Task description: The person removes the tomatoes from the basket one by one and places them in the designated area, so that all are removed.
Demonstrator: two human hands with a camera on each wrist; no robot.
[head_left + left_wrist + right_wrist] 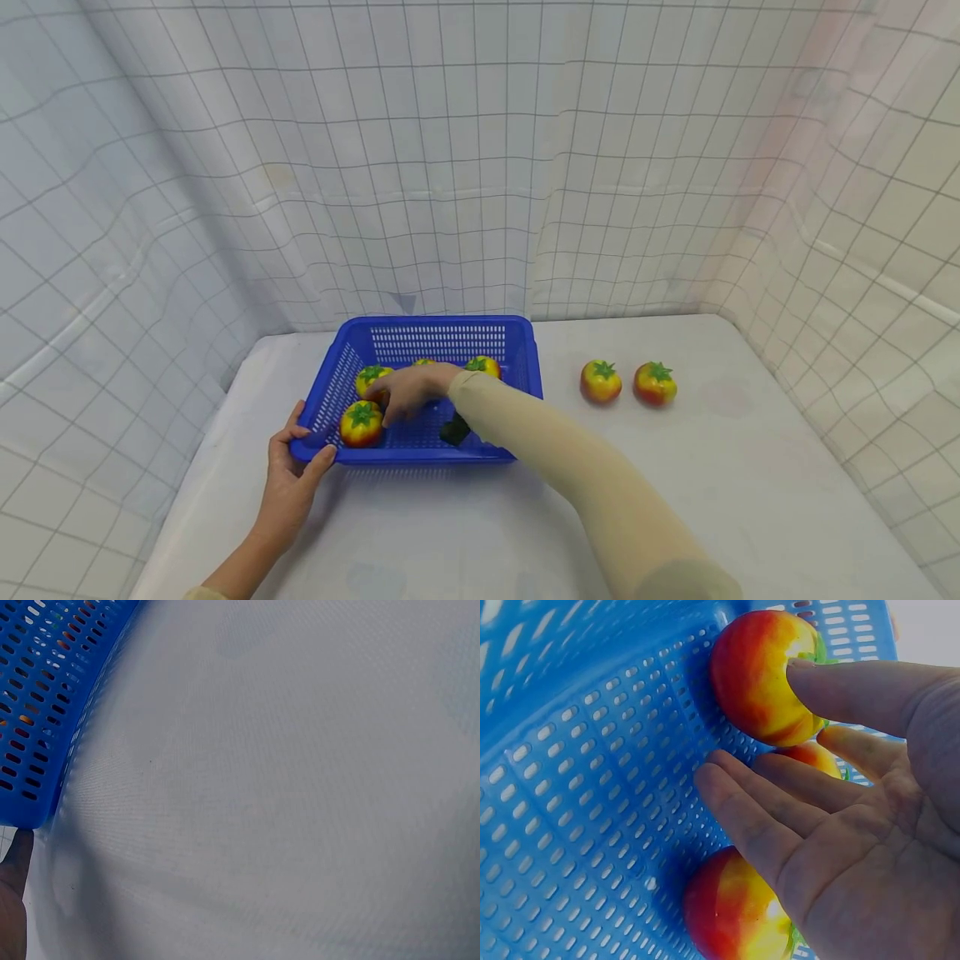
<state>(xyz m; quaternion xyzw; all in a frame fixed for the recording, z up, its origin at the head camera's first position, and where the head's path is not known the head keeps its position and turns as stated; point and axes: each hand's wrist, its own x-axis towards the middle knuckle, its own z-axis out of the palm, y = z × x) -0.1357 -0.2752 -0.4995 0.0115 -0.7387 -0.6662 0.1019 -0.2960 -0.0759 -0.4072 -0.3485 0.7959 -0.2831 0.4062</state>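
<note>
A blue plastic basket (420,455) with slotted walls stands on the table. My left hand (291,483) grips its near left corner, thumb on the front rim and fingers along the left side. Inside the basket, my right hand (408,390) has its fingers extended among red-and-yellow tomatoes with green leafy tops. One tomato (362,425) lies in the near left corner and another tomato (371,380) just behind it. In the right wrist view the thumb overlaps one tomato (757,675); contact is unclear. The palm (885,855) holds nothing. A further tomato (483,365) sits toward the back right.
Two more tomatoes, a left one (601,382) and a right one (655,383), lie on the white table (720,467) right of the basket. White gridded curtains (480,167) surround the table's back and sides. A dark object (454,429) shows beneath my right wrist.
</note>
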